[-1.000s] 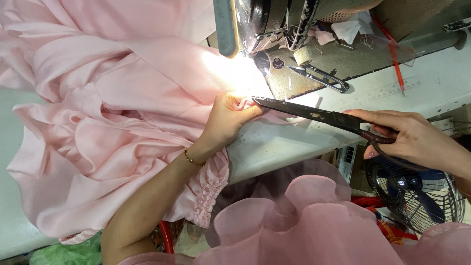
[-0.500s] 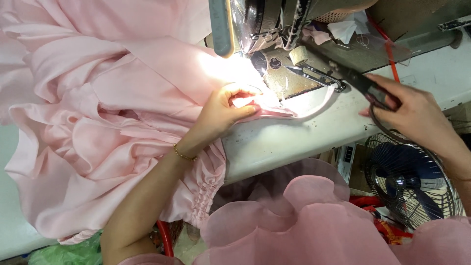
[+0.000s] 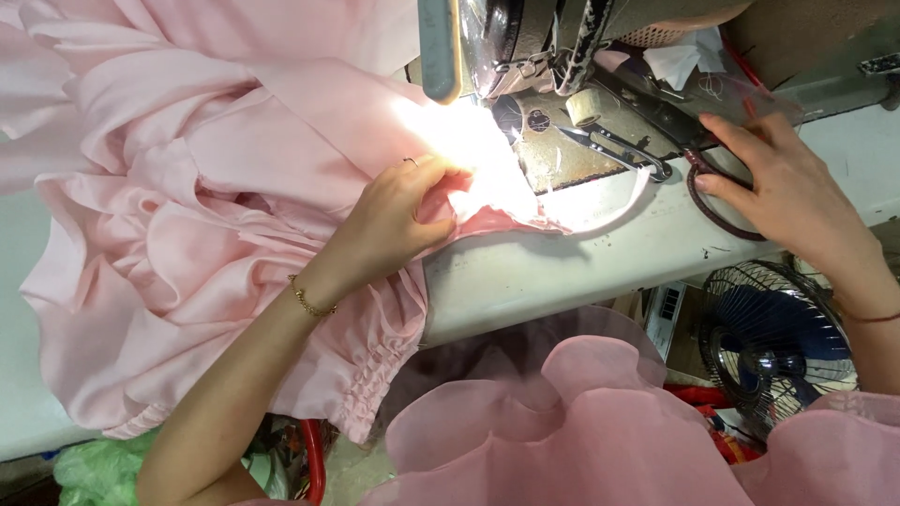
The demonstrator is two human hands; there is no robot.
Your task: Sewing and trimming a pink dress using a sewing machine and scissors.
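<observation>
My left hand (image 3: pixel 398 217) pinches a fold of pale pink satin fabric (image 3: pixel 178 234) on the white sewing table (image 3: pixel 553 272), right beside the brightly lit needle area of the sewing machine (image 3: pixel 511 47). A thin gold bracelet sits on that wrist. My right hand (image 3: pixel 783 192) rests on the table at the right, its fingers around the dark looped handles of large scissors (image 3: pixel 698 155) that lie flat with the blades pointing toward the machine.
A small thread snip (image 3: pixel 614 145) and a roll of tape (image 3: pixel 586 106) lie on the machine bed. Pink sheer organza ruffles (image 3: pixel 581 422) fill the foreground. A dark blue caged fan (image 3: pixel 773 342) stands below the table at the right. Green fabric (image 3: pixel 94 468) shows bottom left.
My right hand has carried the scissors from near the fabric off to the right and laid them on the table. My left hand has stayed on the fabric, sliding it closer to the needle.
</observation>
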